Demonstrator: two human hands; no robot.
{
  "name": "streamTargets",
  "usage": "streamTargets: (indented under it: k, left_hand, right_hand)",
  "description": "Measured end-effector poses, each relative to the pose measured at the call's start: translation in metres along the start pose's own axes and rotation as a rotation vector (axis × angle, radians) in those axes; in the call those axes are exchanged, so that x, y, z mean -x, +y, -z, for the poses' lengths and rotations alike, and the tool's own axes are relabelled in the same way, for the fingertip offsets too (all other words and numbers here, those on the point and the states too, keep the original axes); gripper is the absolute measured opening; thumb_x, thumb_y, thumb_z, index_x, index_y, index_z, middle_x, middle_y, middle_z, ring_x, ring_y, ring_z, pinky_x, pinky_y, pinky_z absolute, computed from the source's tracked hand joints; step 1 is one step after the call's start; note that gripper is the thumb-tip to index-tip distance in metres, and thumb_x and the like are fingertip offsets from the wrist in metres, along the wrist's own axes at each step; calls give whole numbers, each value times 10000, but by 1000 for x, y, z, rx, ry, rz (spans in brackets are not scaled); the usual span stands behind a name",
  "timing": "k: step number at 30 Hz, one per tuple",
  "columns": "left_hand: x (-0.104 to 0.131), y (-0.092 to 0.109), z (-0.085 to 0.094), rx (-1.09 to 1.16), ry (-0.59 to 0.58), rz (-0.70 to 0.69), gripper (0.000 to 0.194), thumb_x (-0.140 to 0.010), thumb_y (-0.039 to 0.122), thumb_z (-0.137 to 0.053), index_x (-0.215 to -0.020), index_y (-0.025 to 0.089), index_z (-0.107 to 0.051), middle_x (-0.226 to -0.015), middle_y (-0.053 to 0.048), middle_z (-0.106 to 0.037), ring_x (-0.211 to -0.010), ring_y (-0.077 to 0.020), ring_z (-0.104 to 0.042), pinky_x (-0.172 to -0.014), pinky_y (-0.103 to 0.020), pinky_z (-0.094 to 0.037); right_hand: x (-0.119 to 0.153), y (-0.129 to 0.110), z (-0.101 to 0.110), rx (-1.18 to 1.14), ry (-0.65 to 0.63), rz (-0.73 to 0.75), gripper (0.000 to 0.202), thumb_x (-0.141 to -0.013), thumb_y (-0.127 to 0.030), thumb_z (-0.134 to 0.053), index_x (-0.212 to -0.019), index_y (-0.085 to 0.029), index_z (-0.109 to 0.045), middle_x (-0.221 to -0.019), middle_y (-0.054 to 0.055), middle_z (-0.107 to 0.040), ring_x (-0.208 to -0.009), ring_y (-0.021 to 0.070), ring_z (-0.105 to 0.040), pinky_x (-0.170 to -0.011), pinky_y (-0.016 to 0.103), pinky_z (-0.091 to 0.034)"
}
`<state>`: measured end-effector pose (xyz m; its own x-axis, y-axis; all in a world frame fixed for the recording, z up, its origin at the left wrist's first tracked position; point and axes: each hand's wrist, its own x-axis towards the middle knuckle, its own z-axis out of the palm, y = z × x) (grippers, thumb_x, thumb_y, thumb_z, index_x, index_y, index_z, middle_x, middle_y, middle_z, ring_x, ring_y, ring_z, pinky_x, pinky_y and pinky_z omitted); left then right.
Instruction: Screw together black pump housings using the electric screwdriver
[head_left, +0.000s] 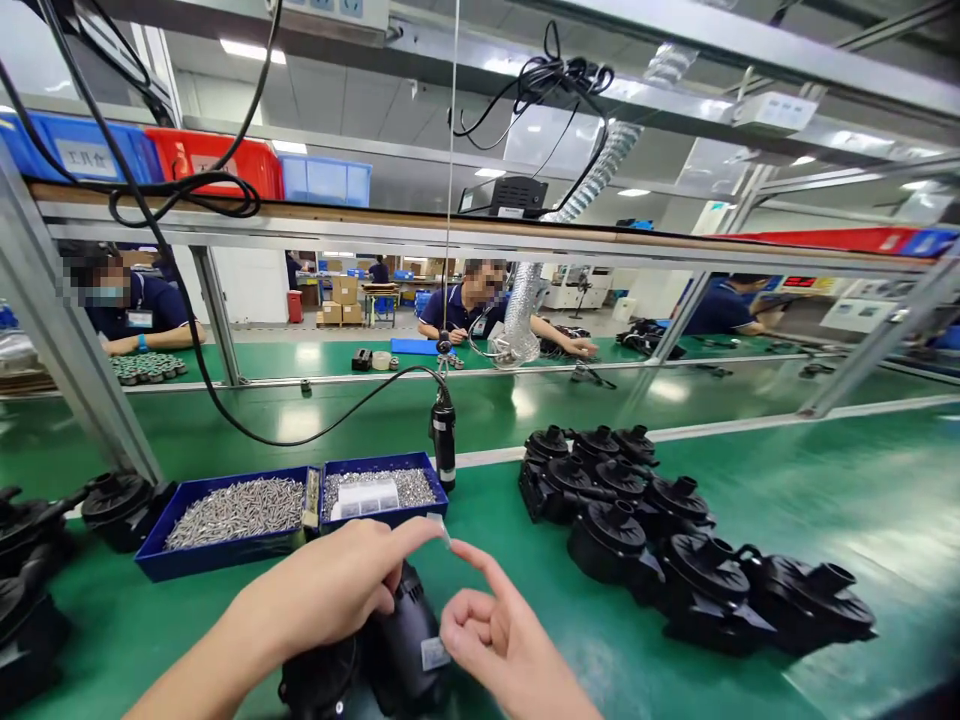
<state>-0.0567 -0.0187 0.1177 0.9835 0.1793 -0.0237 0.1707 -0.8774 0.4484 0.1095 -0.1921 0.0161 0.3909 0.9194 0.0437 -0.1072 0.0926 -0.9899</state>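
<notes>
Observed on green worktop [607,650]: black motor unit [403,650]. Above unit: left hand [330,575], index extended, grip hidden. Right of unit: right hand [501,630], half curled, nothing visibly gripped. Above unit, between hands: small translucent film [441,525]; judged mid-handling, calling for light, steady contact.

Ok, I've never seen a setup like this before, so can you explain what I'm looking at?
There's no machine arm here: these are a person's bare left hand and right hand. The single picture comes from a camera on their head, looking forward and down. The index fingers meet at a small, pale, see-through piece. Below them is a black unit with a label on it. On the green tabletop, one blue bin holds screws, another small metal parts. A black tool hangs behind. Similar black units stand at right, more at left.
</notes>
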Motion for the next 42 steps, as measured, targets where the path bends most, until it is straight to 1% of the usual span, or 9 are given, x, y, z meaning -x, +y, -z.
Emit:
streamTargets:
  k: [7, 13, 17, 23, 31, 36, 39, 41, 42]
  left_hand:
    - [-6, -10, -9, 13, 24, -88, 905, -887, -63, -454, -1633, 442, -365, -1067, -10, -624, -898, -154, -646, -754, -218, -493]
    - [-10, -7, -6, -63, 20, -140, 882, -900, -85, -432, -1650, 375, -368, -1081, -40, -615, -900, -174, -661, -789, -261, -522]
    - [-11, -8, -7, -94, 34, -155, 854, -920, -71, -467, -1648, 365, -369, -1060, -37, -624, -909, -192, -648, -791, -276, -521]
    - [-10, -11, -9, -100, 47, -167, 833, -942, -59, -469, -1651, 365, -357, -1072, -40, -634, -918, -193, -643, -794, -279, -524]
    - [-11, -12, -10, -88, 36, -160, 866, -946, -57, -479, -1667, 394, -315, -1093, -39, -632, -928, -194, -648, -800, -283, -521]
    - [-10, -12, -11, -105, 45, -158, 893, -936, -63, -465, -1668, 422, -305, -1103, -32, -635, -942, -198, -649, -811, -284, -517]
    - [-10, -10, -9, -115, 45, -163, 901, -927, -65, -457, -1669, 422, -302, -1082, -23, -639, -924, -188, -648, -794, -266, -507]
    - [-8, -6, -6, -140, 41, -167, 922, -911, -69, -452, -1673, 423, -290, -1056, -14, -639, -886, -176, -641, -754, -246, -489]
    - [-7, -3, -5, -156, 40, -175, 932, -900, -73, -445, -1674, 421, -289, -1040, -10, -638, -860, -168, -633, -729, -236, -477]
  right_hand:
    - [-3, -4, 0, 63, 8, -65, 880, -868, -497, -830, -1567, -219, -374, -838, -33, -653, -641, 122, -479, -650, 301, -310]
    - [6, -7, -9, 83, 68, -84, 869, -873, -402, -800, -1587, -221, -338, -854, -33, -665, -612, 116, -441, -643, 299, -345]
    - [6, -8, -15, 105, 75, -93, 857, -870, -372, -776, -1593, -234, -336, -859, -38, -669, -614, 121, -448, -649, 301, -371]
    - [7, -7, -15, 189, 87, -59, 815, -906, -351, -711, -1609, -227, -318, -875, -31, -683, -621, 130, -454, -661, 314, -377]
    - [6, 2, -16, 264, 113, -9, 767, -933, -392, -669, -1607, -242, -337, -876, -27, -711, -599, 137, -498, -644, 308, -406]
    - [12, 16, -9, 532, 99, 149, 722, -946, -295, -595, -1619, -261, -337, -898, -29, -741, -574, 142, -506, -676, 328, -439]
    - [13, 18, -1, 653, 242, 170, 788, -924, -347, -659, -1635, -300, -323, -1037, -2, -740, -623, 159, -536, -736, 349, -488]
    - [9, 16, 3, 640, 294, 70, 907, -886, -372, -707, -1668, -309, -252, -1040, -6, -725, -652, 180, -552, -729, 354, -501]
    - [7, 16, 2, 629, 279, 14, 985, -857, -376, -739, -1685, -300, -213, -998, -13, -721, -659, 193, -561, -710, 353, -497]
